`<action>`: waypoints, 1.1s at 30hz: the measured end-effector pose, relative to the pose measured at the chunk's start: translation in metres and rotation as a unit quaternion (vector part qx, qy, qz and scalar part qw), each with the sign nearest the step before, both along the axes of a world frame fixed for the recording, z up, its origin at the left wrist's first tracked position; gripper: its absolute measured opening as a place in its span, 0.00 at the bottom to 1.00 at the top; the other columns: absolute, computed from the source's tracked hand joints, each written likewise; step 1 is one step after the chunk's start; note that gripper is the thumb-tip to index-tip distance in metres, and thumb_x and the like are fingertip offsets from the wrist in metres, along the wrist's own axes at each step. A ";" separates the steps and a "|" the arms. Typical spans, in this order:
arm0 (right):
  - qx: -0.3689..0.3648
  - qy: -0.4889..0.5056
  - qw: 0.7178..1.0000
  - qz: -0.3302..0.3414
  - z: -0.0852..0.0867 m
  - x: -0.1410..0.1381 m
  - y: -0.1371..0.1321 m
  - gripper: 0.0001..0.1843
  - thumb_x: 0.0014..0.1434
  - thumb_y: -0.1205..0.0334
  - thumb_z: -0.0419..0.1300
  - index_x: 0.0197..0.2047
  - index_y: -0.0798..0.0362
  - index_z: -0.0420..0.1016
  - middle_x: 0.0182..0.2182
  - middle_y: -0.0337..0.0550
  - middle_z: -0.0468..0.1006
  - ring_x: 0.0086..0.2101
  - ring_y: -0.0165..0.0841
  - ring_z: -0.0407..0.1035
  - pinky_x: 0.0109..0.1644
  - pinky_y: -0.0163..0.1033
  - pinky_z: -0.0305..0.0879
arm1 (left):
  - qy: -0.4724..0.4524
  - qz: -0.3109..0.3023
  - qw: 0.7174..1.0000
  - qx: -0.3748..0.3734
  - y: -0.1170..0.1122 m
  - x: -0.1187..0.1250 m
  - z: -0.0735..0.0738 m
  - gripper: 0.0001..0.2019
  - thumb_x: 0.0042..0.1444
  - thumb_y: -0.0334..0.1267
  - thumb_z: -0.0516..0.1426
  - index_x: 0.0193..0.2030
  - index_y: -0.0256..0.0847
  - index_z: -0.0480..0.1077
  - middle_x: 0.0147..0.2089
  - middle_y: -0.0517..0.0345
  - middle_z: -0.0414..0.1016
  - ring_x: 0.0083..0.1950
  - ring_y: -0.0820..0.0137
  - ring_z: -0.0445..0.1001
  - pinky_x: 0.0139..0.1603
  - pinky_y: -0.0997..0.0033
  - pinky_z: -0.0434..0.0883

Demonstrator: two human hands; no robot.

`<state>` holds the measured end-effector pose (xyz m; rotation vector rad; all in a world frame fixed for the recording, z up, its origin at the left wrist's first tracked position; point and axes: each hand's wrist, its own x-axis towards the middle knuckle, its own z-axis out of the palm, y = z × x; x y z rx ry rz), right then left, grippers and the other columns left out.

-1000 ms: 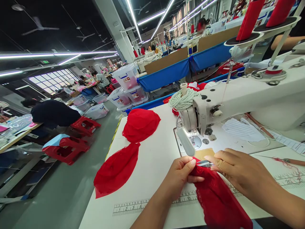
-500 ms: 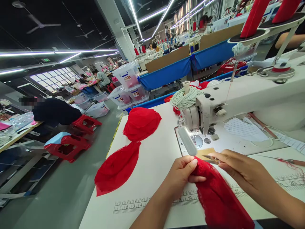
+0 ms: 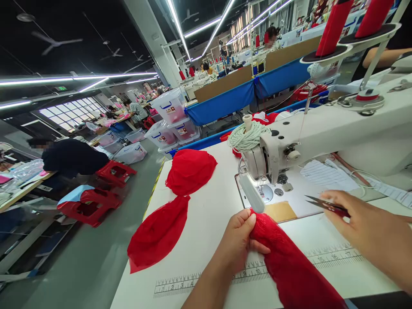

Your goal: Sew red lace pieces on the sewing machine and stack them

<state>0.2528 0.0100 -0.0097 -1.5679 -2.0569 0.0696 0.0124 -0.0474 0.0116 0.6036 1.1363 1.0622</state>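
Note:
My left hand [image 3: 240,238] pinches the top end of a red lace fabric piece [image 3: 289,262], which hangs down over the table's front edge. To the right, my right hand [image 3: 357,227] is closed around a pair of small scissors [image 3: 328,205], their blades parted and pointing left, clear of the fabric. Just behind the left hand stands the sewing machine [image 3: 273,150], its needle area lit. A tan patch [image 3: 280,211] lies on the machine bed by the fabric. Two red cup-shaped fabric pieces, one domed [image 3: 191,171] and one folded [image 3: 159,231], rest on the left of the table.
A printed ruler [image 3: 180,285] runs along the table's front. Red thread cones [image 3: 334,28] stand above the machine, and pale cord [image 3: 247,136] is coiled on its head. Paper slips [image 3: 328,174] lie under the arm. Plastic bins [image 3: 169,105] and red stools [image 3: 90,206] are beyond the table.
My right hand has drawn the scissors away from the fabric, to the right. My left hand still pinches the red lace piece; the whole view has shifted slightly.

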 end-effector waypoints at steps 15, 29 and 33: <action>0.014 0.054 0.989 0.136 -0.006 -0.008 -0.021 0.17 0.65 0.51 0.47 0.44 0.49 0.73 0.42 0.47 0.79 0.41 0.42 0.75 0.42 0.45 0.72 | -0.056 0.019 0.998 0.013 -0.001 0.003 0.003 0.14 0.46 0.41 0.68 0.32 0.33 0.72 0.30 0.57 0.73 0.30 0.78 0.72 0.32 0.81 0.73; 0.036 0.164 0.971 0.173 0.005 -0.053 -0.053 0.07 0.65 0.58 0.49 0.43 0.46 0.65 0.32 0.38 0.78 0.28 0.31 0.75 0.29 0.33 0.71 | -0.031 0.019 0.998 0.058 -0.002 0.000 0.003 0.17 0.54 0.44 0.62 0.43 0.32 0.69 0.36 0.52 0.76 0.27 0.77 0.74 0.25 0.81 0.74; 0.159 0.034 0.953 0.255 -0.007 -0.069 -0.072 0.17 0.65 0.51 0.48 0.50 0.53 0.66 0.40 0.48 0.80 0.38 0.38 0.76 0.36 0.37 0.73 | -0.005 0.036 0.996 0.076 -0.006 0.005 0.001 0.18 0.53 0.47 0.62 0.42 0.34 0.68 0.33 0.55 0.75 0.21 0.80 0.69 0.19 0.84 0.68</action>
